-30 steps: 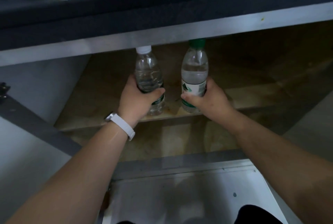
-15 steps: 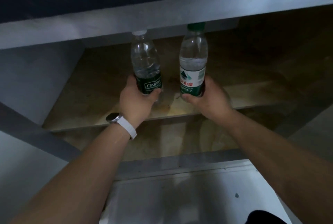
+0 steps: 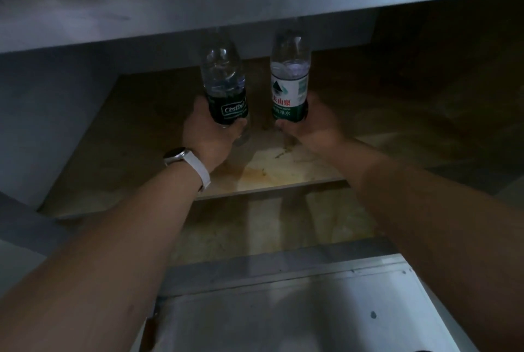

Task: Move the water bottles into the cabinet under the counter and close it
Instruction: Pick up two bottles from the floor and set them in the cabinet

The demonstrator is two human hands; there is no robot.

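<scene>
two bottles [image 3: 224, 82] within curled fingers [image 3: 283, 124]

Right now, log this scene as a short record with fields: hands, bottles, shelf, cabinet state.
left hand: wears a white-strapped watch, grips the dark-labelled water bottle near its base
right hand: grips the white-and-green-labelled water bottle near its base
bottles: upright, side by side, apart, caps hidden by the counter edge
shelf: wooden, stained, below the bottles; contact unclear
cabinet: open

Left hand [image 3: 208, 139] gripping dark-labelled bottle [image 3: 224, 82], right hand [image 3: 314, 127] gripping white-labelled bottle [image 3: 289, 79], inside cabinet [image 3: 397, 113]
</scene>
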